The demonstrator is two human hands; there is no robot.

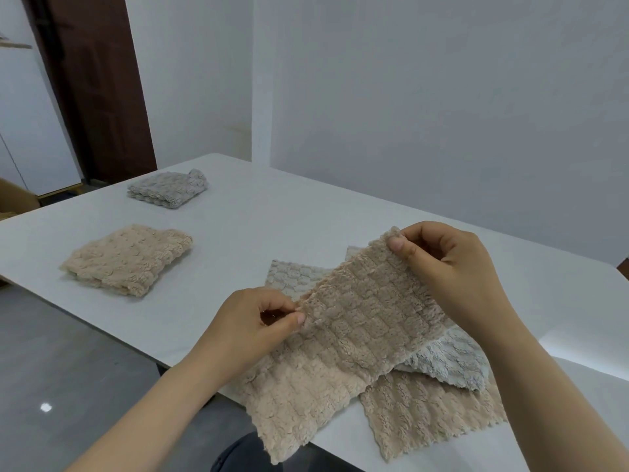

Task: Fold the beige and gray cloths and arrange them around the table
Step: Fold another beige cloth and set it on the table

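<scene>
I hold a beige fleecy cloth [354, 321] up over the near edge of the white table [258, 219]. My left hand [252, 321] pinches its near-left corner and my right hand [449, 267] pinches its far-right corner. The cloth's lower part hangs over the table edge. Under it lie an unfolded gray cloth [446, 362] and another beige cloth [425, 413]. A folded beige cloth [126, 260] lies at the left of the table. A folded gray cloth [168, 189] lies at the far left corner.
A white wall stands close behind the table on the right. A dark brown door [98, 86] is at the back left. Grey floor [68, 369] lies below the table's near-left edge. My dark-clad knee [238, 454] shows under the hanging cloth.
</scene>
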